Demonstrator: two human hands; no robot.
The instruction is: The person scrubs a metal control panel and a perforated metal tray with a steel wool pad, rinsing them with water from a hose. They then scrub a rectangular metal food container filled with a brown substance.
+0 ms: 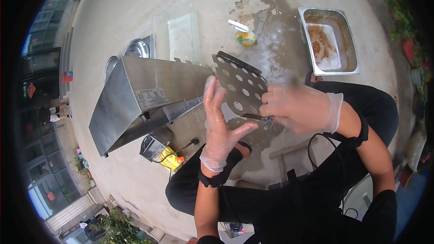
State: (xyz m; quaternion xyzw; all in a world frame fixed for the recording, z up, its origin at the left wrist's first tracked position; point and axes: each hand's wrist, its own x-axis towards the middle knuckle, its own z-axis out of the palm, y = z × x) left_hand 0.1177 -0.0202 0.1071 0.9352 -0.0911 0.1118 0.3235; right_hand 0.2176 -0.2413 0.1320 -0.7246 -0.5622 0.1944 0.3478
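A dark metal plate with rows of round holes [241,77] stands tilted in front of me, its edges bent into flanges. My left hand [218,125], in a clear disposable glove, has its fingers apart and thumb stretched out beside the plate's left edge. Whether the fingertips touch that edge I cannot tell. At the plate's lower right corner, my gloved right hand [298,106] is curled around a steel wool scrubber [268,121], which shows only in part. The right fingers overlap the plate's right edge; their grip on it is hidden.
A stainless steel housing [166,81] stands at left, near a yellow bottle [172,158] and a plugged cord [194,141]. Ahead are a spray bottle [245,37], glass panels [184,37] and wet concrete [271,40]. A steel pan [352,54] holds foamy brown liquid.
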